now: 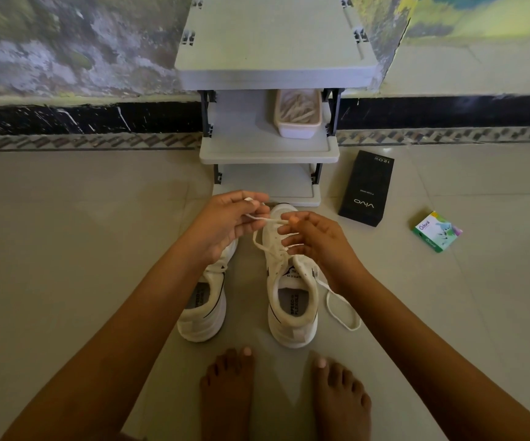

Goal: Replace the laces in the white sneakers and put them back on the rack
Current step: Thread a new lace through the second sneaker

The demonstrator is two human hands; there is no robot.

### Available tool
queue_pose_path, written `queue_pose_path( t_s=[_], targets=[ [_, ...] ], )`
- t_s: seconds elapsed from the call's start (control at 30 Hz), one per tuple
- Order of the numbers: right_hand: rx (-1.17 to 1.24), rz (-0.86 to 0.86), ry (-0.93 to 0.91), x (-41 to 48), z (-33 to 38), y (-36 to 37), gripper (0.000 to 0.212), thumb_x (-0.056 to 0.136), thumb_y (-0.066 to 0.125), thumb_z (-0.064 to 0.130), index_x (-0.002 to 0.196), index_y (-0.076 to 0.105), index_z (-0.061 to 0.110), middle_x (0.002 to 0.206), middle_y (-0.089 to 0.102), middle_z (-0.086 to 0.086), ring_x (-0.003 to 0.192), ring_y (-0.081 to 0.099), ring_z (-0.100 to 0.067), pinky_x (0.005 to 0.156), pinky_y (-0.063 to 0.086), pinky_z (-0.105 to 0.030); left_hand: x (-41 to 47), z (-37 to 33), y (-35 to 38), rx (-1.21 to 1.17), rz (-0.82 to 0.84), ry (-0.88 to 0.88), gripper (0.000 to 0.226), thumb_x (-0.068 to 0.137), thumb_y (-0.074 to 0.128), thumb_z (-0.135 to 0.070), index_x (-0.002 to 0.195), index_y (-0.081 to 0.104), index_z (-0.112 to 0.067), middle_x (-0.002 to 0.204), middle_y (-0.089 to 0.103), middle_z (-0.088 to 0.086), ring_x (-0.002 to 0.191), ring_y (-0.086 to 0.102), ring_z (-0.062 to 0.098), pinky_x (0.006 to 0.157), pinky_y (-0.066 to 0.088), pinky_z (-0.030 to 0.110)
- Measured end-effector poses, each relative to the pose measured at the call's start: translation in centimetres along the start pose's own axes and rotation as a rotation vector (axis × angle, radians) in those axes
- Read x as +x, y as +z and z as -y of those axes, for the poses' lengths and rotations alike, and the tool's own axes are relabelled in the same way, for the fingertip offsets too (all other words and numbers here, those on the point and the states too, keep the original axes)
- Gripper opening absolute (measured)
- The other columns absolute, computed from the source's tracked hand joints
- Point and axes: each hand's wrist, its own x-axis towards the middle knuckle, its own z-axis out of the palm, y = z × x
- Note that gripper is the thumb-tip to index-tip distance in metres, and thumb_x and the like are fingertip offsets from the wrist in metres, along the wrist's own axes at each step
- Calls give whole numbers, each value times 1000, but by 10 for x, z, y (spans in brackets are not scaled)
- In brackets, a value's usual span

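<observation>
White fabric sneakers (292,332) stand on the tiled floor (98,218) before the grey plastic rack (270,148); left hand (225,224) and right hand (317,243) each pinch the flat white lace (268,219), whose loose tail could slip from an eyelet if tugged unevenly.

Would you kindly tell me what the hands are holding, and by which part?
Both hold the white lace of the sneaker on the right: the left hand pinches it near its tip, the right hand pinches a strand over the eyelets.
</observation>
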Motion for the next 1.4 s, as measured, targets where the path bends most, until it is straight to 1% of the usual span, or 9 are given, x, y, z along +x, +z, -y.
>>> queue_pose_path(
  t_s=[0.1,0.27,0.37,0.5,0.6,0.77,0.97,1.13,1.4],
  targets=[
    [-74,-67,-21,-1,-3,-6,17,95,49,7,99,66,5,77,68,-4,63,64,-5,64,54,-16,0,4,1,73,-11,-1,18,94,49,-7,99,66,-12,96,67,9,91,65,18,73,56,21],
    [-308,-114,-75,1,-10,-13,11,95,48,6,103,53,11,82,70,-3,73,68,-7,67,54,-15,3,18,3,900,-36,316,35,86,64,-22,122,60,-24,123,48,-11,113,42,2,94,34,20],
    [-426,-77,-87,3,-15,-12,17,96,45,4,105,42,18,78,67,6,73,67,-4,68,54,-15,1,25,17,863,67,346,31,85,66,-22,116,64,-23,118,62,-10,104,49,-3,80,33,1],
    [-483,-41,-91,3,-19,-14,25,94,50,7,109,38,23,78,66,6,65,65,5,62,51,-8,5,34,30,992,33,371,21,87,64,-20,108,69,-20,103,69,-1,90,60,10,80,45,20],
    [-540,-47,-66,3,-25,-22,26,92,56,18,111,41,27,76,66,11,67,66,3,65,54,-15,8,39,30,1051,24,403,14,86,65,-20,98,72,-18,94,68,-2,77,55,7,69,40,16],
    [-1058,54,80,0,-45,-37,35,77,71,42,100,58,19,93,59,5,82,57,-11,71,47,-22,7,58,28,1016,15,314,9,84,66,-17,90,73,-15,88,71,0,81,63,13,74,48,24],
    [-927,-75,38,-3,-56,-41,20,87,63,29,92,71,11,84,65,0,76,57,-11,69,46,-23,6,72,37,1052,34,255,8,83,66,-19,87,73,-17,84,71,1,79,64,16,76,52,31],
    [-441,-79,246,-7,-56,-52,10,87,62,10,92,71,7,87,68,-10,73,63,-14,60,53,-16,4,68,52,1132,64,241,13,87,60,-18,90,73,-15,87,71,3,81,63,18,77,52,33],
    [-393,-51,227,-9,-60,-51,14,89,61,12,99,69,8,88,68,-5,78,65,-13,61,52,-13,7,70,74,1349,38,172,26,96,47,-25,104,67,-11,99,67,6,88,62,21,70,43,25]
  ],
)
